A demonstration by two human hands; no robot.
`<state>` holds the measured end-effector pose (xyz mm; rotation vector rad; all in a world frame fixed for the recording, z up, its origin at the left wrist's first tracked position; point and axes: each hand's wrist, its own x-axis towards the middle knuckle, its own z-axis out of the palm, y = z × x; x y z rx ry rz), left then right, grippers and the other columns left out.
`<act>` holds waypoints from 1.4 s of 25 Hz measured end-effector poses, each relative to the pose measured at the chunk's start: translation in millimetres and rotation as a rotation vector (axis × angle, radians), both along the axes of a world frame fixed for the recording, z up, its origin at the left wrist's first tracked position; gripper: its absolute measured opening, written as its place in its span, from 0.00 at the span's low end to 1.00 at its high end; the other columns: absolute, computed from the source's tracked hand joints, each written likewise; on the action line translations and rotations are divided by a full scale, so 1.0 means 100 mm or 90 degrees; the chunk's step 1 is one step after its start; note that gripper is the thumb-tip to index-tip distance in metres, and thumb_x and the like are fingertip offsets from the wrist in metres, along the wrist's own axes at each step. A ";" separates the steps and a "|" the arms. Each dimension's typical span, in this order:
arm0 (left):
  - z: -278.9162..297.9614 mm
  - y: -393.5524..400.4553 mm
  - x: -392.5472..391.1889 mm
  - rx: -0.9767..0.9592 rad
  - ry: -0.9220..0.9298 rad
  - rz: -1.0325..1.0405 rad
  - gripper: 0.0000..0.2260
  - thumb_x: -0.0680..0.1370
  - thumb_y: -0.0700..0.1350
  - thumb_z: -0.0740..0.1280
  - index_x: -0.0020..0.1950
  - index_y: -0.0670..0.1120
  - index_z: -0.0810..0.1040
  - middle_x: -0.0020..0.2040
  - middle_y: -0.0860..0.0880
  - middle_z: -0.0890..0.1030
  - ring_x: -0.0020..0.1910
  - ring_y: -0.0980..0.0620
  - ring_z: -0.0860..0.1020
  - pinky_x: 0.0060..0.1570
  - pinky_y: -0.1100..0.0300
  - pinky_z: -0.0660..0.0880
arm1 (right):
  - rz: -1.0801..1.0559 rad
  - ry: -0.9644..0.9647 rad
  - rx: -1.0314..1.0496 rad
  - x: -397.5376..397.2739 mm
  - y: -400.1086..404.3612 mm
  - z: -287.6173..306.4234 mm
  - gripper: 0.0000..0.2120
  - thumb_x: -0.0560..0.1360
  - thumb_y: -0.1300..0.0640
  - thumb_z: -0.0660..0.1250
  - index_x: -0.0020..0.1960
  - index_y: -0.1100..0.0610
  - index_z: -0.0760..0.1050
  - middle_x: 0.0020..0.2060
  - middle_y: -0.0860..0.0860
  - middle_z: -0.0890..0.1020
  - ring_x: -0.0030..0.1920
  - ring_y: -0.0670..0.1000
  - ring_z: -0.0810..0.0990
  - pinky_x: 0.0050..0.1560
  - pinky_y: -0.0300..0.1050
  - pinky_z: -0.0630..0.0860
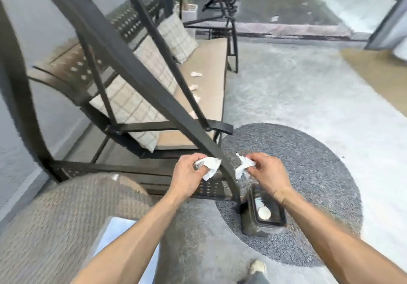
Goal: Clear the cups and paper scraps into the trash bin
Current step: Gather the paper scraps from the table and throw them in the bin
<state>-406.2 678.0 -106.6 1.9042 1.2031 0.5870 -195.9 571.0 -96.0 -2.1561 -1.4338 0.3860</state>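
My left hand [189, 173] grips a crumpled white paper scrap [209, 166] in front of the swing's slanted metal leg. My right hand [267, 171] pinches another white paper scrap [243, 167] just right of that leg. Below my right wrist stands a small dark trash bin [263, 214] on the round grey mat, with a pale round cup [264, 213] lying inside it. Several more paper scraps [196, 74] lie along the beige seat cushion [211, 90] of the swing bench. One small scrap [115, 176] lies on the woven pouf at the left.
The dark metal swing frame [136, 63] crosses the view diagonally between my hands. Checked pillows [176, 34] lean on the bench back. A woven pouf [66, 217] sits at lower left, a round grey mat [308, 173] on the concrete floor. My shoe [258, 267] shows at the bottom.
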 end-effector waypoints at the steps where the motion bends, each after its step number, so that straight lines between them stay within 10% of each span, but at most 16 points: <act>1: 0.01 -0.05 0.27 -0.002 -0.002 -0.033 0.11 0.72 0.43 0.73 0.50 0.57 0.82 0.44 0.63 0.74 0.50 0.54 0.76 0.48 0.61 0.69 | -0.033 0.001 -0.002 0.22 -0.16 0.01 0.11 0.72 0.56 0.73 0.53 0.48 0.80 0.48 0.48 0.84 0.46 0.52 0.81 0.48 0.50 0.77; 17: -0.38 -0.50 2.75 -0.054 0.016 -0.170 0.07 0.75 0.50 0.71 0.50 0.61 0.79 0.47 0.59 0.78 0.47 0.62 0.75 0.41 0.62 0.67 | -0.225 0.093 -0.012 2.34 -1.30 -0.25 0.19 0.72 0.56 0.71 0.62 0.48 0.76 0.54 0.49 0.83 0.49 0.47 0.81 0.55 0.52 0.78; 35: -1.65 -0.05 3.22 -0.176 0.120 -0.198 0.07 0.78 0.47 0.68 0.49 0.61 0.77 0.47 0.53 0.80 0.44 0.61 0.77 0.38 0.66 0.69 | -0.277 0.118 -0.177 2.60 -0.90 -1.82 0.20 0.74 0.42 0.65 0.63 0.49 0.71 0.48 0.50 0.85 0.32 0.43 0.75 0.25 0.29 0.61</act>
